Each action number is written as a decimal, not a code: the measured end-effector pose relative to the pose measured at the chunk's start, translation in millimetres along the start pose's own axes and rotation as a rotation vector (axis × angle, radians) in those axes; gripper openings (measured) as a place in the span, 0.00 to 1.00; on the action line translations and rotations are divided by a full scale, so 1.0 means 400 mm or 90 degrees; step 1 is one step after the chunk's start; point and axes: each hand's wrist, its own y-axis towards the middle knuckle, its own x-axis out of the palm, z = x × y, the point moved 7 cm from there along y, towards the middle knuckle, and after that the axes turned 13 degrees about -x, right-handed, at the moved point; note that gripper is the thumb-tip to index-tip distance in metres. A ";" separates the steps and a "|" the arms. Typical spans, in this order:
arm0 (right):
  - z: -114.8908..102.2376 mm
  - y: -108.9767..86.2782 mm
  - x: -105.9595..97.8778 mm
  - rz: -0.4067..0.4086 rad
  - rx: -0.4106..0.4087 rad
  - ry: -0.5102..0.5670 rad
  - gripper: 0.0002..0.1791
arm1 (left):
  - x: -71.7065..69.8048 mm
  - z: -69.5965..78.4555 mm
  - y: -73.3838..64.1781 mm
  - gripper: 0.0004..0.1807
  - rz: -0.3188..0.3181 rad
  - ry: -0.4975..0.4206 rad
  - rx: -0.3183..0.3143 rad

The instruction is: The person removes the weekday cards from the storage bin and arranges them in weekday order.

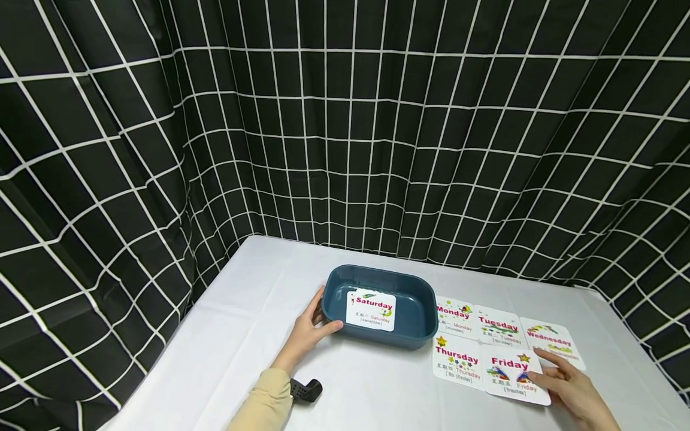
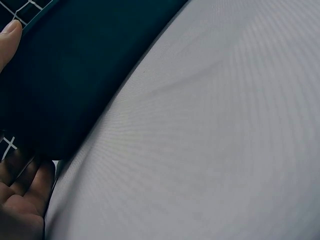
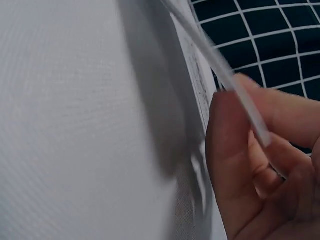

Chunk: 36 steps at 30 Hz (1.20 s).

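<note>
A dark blue rectangular bin [image 1: 377, 339] stands mid-table with the Saturday card [image 1: 370, 310] lying face up inside. My left hand [image 1: 307, 332] grips the bin's left end, thumb on the near side and fingers round the far side. At the right, the thumb and fingers of my right hand [image 1: 574, 389] pinch the Friday card [image 1: 512, 377] by its right edge. In the right wrist view this card [image 3: 220, 67] shows edge-on, tilted up from the cloth. The Thursday card [image 1: 457, 362] lies just left of it, and the Wednesday card [image 1: 550, 335] behind my right fingers.
The Monday card [image 1: 454, 320] and Tuesday card [image 1: 497, 326] lie in the back row, Monday partly behind the bin's right end. A black strap piece [image 1: 307, 391] sits by the left wrist. White cloth [image 1: 377, 395] covers the table; a black grid curtain [image 1: 372, 149] surrounds it.
</note>
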 end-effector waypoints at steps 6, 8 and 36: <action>-0.006 0.012 -0.007 0.015 -0.019 -0.109 0.48 | 0.001 -0.001 -0.002 0.49 0.007 0.016 -0.010; -0.012 0.013 -0.009 0.023 -0.037 -0.136 0.47 | 0.001 0.000 -0.002 0.49 0.009 0.018 -0.007; -0.028 0.029 0.010 0.047 -0.085 -0.324 0.37 | 0.001 0.002 -0.001 0.49 0.012 0.023 -0.011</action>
